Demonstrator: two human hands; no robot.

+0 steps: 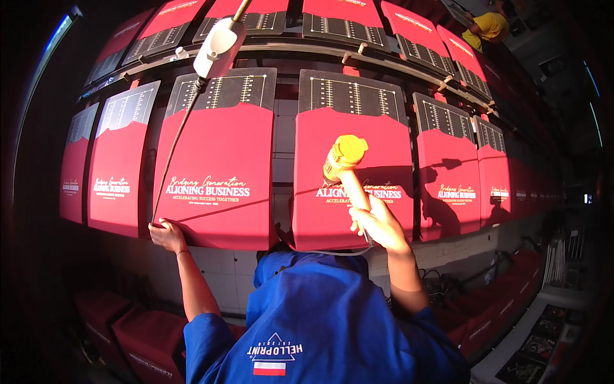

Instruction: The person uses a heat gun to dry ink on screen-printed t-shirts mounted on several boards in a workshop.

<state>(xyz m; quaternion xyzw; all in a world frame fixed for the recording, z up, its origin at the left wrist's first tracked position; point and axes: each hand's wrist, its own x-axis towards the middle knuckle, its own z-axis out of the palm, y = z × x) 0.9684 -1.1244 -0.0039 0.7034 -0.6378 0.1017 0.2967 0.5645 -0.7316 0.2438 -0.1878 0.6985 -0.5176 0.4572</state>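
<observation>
My right hand (pixel 382 224) is wrapped round the handle of a yellow heat gun (pixel 348 153), held above a printed red fabric piece (pixel 352 224) on a flat board. A cord runs from below its handle along the front edge. My left hand (pixel 168 236) is at the lower left corner of another printed red fabric piece (pixel 217 153), its fingers closed where a black cable (pixel 174 150) comes down to them. That cable hangs from a white power socket (pixel 219 48) at upper left. Both fabric pieces leave the marked black tops of their boards bare.
More red-covered boards (pixel 118 160) stand on both sides, and a further row (pixel 345 19) lies beyond a dark rail (pixel 281 50). Behind me are more red-covered boards (pixel 150 339). A person in yellow (pixel 492 27) is far off at upper right.
</observation>
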